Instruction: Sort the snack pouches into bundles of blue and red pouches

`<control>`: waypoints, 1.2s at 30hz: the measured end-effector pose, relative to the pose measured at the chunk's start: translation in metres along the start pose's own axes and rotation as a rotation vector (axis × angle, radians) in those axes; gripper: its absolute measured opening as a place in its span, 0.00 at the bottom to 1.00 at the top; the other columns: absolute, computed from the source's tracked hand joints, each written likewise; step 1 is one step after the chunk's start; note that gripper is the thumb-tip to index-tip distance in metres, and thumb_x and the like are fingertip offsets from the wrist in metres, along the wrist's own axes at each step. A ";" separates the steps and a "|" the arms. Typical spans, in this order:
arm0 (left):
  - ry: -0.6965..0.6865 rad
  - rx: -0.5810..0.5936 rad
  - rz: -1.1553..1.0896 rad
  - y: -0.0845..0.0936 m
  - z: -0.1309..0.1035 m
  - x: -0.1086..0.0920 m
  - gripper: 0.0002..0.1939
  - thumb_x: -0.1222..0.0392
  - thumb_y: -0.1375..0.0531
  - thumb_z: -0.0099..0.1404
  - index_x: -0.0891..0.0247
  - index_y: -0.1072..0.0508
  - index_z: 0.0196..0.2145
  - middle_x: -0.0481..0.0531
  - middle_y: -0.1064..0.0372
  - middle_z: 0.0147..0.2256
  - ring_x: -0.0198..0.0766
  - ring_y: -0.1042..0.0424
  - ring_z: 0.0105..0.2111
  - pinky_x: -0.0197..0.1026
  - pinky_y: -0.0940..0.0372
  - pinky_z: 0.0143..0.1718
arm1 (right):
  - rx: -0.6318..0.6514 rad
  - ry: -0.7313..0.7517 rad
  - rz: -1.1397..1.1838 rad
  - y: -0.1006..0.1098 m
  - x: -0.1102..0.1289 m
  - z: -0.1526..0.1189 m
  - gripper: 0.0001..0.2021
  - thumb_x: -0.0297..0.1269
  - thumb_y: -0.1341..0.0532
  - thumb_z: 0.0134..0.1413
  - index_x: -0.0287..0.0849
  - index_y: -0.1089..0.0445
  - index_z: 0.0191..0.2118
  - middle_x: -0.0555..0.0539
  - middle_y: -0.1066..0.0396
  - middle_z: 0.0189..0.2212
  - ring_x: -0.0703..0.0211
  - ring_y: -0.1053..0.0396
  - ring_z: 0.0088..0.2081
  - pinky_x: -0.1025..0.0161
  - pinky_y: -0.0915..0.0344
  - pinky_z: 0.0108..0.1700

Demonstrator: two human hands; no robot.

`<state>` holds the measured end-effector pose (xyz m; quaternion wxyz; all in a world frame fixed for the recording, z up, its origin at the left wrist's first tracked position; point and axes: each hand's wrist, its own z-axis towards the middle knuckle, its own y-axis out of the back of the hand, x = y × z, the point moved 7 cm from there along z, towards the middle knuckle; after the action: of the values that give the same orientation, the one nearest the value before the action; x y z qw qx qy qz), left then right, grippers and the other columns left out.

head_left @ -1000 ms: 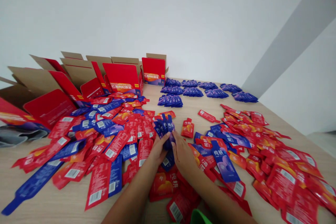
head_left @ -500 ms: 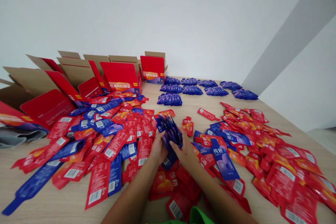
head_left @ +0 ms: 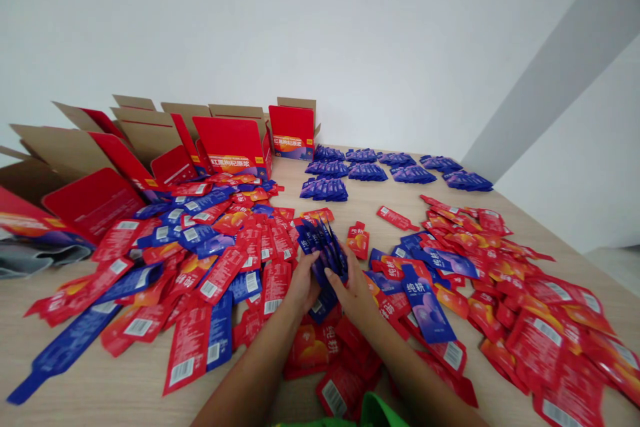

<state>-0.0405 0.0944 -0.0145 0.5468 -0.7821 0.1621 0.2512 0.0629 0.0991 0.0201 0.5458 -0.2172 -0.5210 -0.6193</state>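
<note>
Between my hands is a fanned bundle of blue pouches point(head_left: 323, 245), standing roughly upright above the middle of the table. My left hand point(head_left: 303, 285) is closed on the bundle's left side. On its right side my right hand point(head_left: 356, 287) grips it, thumb across the front. How many pouches are in the bundle I cannot make out. Beneath my wrists lie red pouches point(head_left: 311, 347), and just right of my right hand a single blue pouch point(head_left: 427, 307) rests face up on others.
Mixed red and blue pouches point(head_left: 225, 273) spread across the left; a mostly red heap point(head_left: 540, 320) covers the right. Several blue stacks point(head_left: 367, 171) stand in rows at the back. Open red cartons point(head_left: 230, 140) line the back left, with a grey plastic bag point(head_left: 43, 257) at the left edge.
Almost nothing differs. Both hands keep hold of the blue bundle in the same place, and the view has shifted very slightly.
</note>
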 end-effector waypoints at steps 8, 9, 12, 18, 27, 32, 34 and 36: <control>-0.041 0.041 0.103 0.001 -0.003 -0.001 0.23 0.63 0.32 0.47 0.60 0.32 0.42 0.47 0.26 0.34 0.37 0.27 0.35 0.40 0.35 0.41 | 0.012 0.003 -0.005 -0.002 -0.002 -0.002 0.29 0.42 0.46 0.57 0.42 0.51 0.63 0.39 0.44 0.60 0.50 0.47 0.61 0.48 0.48 0.61; -0.037 0.034 0.100 0.001 -0.002 -0.001 0.23 0.63 0.32 0.46 0.60 0.32 0.41 0.47 0.26 0.34 0.38 0.27 0.35 0.40 0.35 0.42 | 0.011 0.003 -0.003 -0.002 -0.002 -0.002 0.29 0.42 0.46 0.57 0.42 0.52 0.63 0.38 0.44 0.60 0.50 0.47 0.61 0.48 0.48 0.61; 0.002 0.014 0.056 0.003 0.000 0.001 0.20 0.62 0.34 0.47 0.61 0.31 0.40 0.48 0.26 0.32 0.40 0.26 0.35 0.42 0.35 0.42 | -0.003 0.011 0.001 -0.001 -0.001 -0.002 0.29 0.42 0.46 0.58 0.42 0.52 0.63 0.39 0.44 0.60 0.51 0.47 0.61 0.49 0.47 0.61; 0.014 0.011 0.013 0.006 0.005 0.002 0.15 0.62 0.37 0.47 0.62 0.30 0.36 0.49 0.26 0.30 0.43 0.26 0.37 0.45 0.35 0.44 | -0.003 0.006 -0.030 -0.001 0.001 -0.003 0.29 0.41 0.46 0.58 0.42 0.51 0.63 0.38 0.44 0.59 0.51 0.47 0.61 0.49 0.47 0.61; -0.056 0.017 0.096 0.002 -0.003 -0.006 0.20 0.63 0.32 0.47 0.63 0.29 0.39 0.50 0.25 0.33 0.41 0.26 0.35 0.43 0.34 0.43 | 0.017 0.117 -0.201 -0.009 0.008 -0.008 0.31 0.40 0.46 0.57 0.41 0.55 0.64 0.37 0.46 0.61 0.50 0.49 0.62 0.47 0.47 0.60; 0.072 -0.057 0.094 0.019 0.003 0.000 0.17 0.62 0.33 0.48 0.63 0.27 0.38 0.52 0.24 0.34 0.42 0.25 0.34 0.43 0.33 0.42 | 0.089 0.237 -0.472 -0.021 0.028 -0.014 0.39 0.45 0.41 0.52 0.34 0.57 0.65 0.32 0.53 0.63 0.44 0.60 0.65 0.40 0.57 0.62; 0.110 -0.099 0.063 0.025 0.006 0.003 0.15 0.62 0.34 0.51 0.63 0.26 0.38 0.52 0.24 0.34 0.44 0.25 0.37 0.45 0.33 0.44 | 0.139 0.251 -0.534 -0.027 0.034 -0.014 0.41 0.46 0.39 0.50 0.33 0.56 0.64 0.32 0.56 0.64 0.42 0.62 0.65 0.39 0.58 0.62; 0.136 -0.116 0.042 0.027 0.007 0.006 0.12 0.62 0.37 0.52 0.63 0.25 0.37 0.52 0.24 0.33 0.45 0.26 0.40 0.45 0.34 0.45 | 0.182 0.257 -0.567 -0.031 0.040 -0.013 0.42 0.46 0.38 0.49 0.32 0.54 0.64 0.31 0.57 0.64 0.40 0.62 0.65 0.38 0.59 0.62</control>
<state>-0.0518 0.0914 -0.0409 0.4827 -0.8242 0.2004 0.2182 0.0261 0.0655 0.0365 0.4302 0.0661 -0.5405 -0.7200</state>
